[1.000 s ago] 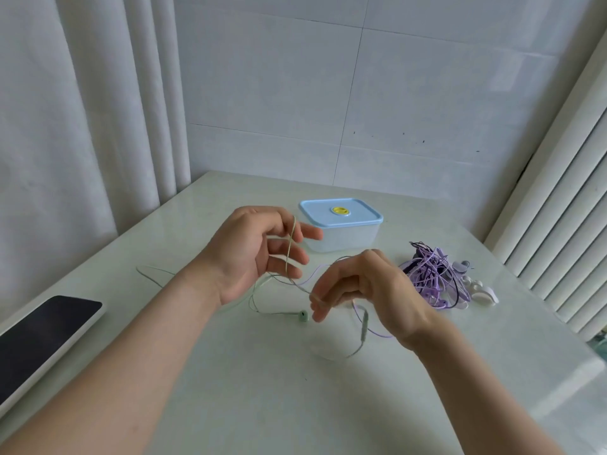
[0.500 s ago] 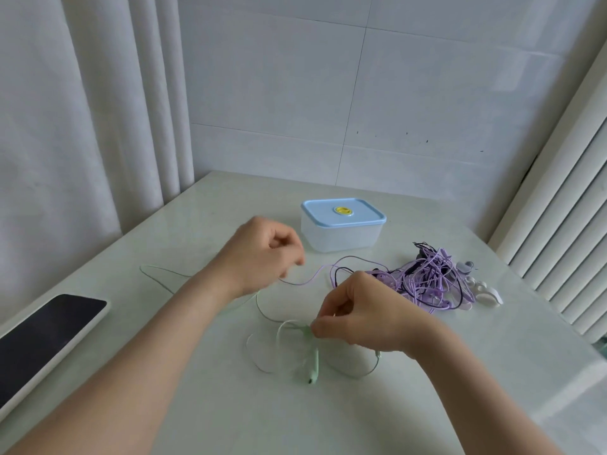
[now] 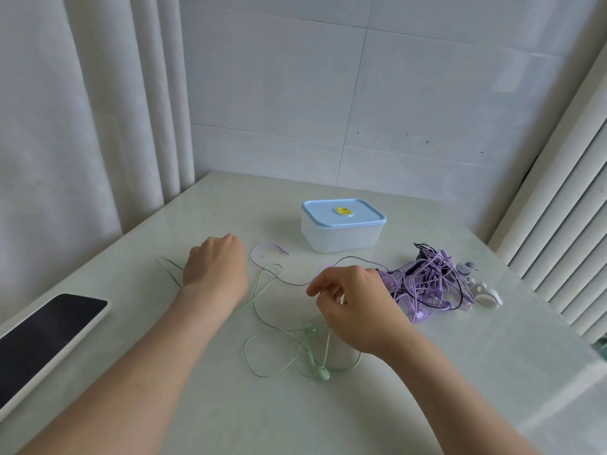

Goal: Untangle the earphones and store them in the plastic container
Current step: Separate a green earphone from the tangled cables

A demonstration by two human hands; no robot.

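The green earphones [image 3: 321, 373] lie in loose loops on the bench [image 3: 492, 372] in front of the person, one bud nearest the front edge. A strand rises straight up into the underside of the right hand [image 3: 356, 307], whose fingers are curled in with the thumb against them, pinching that green wire just off the surface. The left hand [image 3: 215, 269] rests knuckles-up on the bench, fingers tucked under and out of sight. Green wire shows on both sides of it, but I can't tell whether it grips anything. A purple wire with its plug [image 3: 285, 252] free snakes between the two hands toward the purple tangle [image 3: 423, 284] just right of the right hand, with some white earbuds [image 3: 486, 294] beside that. The plastic container [image 3: 341, 239] stands farther back between the hands and the wall, blue lid on and well apart from the green set. A dark-screened phone [image 3: 42, 339] lies at the left edge.
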